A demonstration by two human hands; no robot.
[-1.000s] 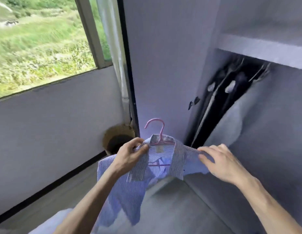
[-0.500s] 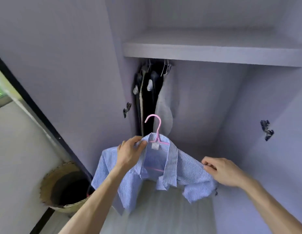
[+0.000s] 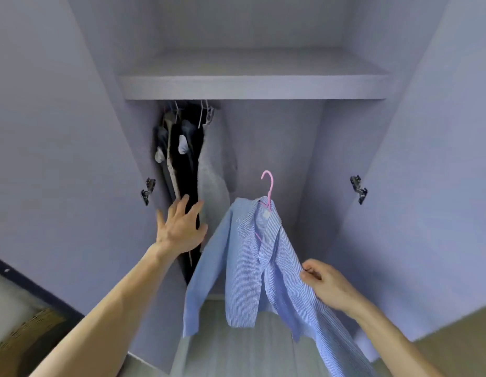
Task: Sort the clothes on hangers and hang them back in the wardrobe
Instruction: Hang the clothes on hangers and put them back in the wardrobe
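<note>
Under the left end of the shelf, your left hand presses spread, straight fingers against the dark hanging clothes. Your right hand pinches the cloth of the blue striped shirt, which sits on its pink hanger below the shelf's middle.

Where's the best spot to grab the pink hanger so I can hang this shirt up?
Pinch the hanger's bare stem, between its hook and the shirt; the fabric covers everything else. Come from the left with the left hand, which is open against the dark clothes. The right hand is busy pinching the shirt.
</note>
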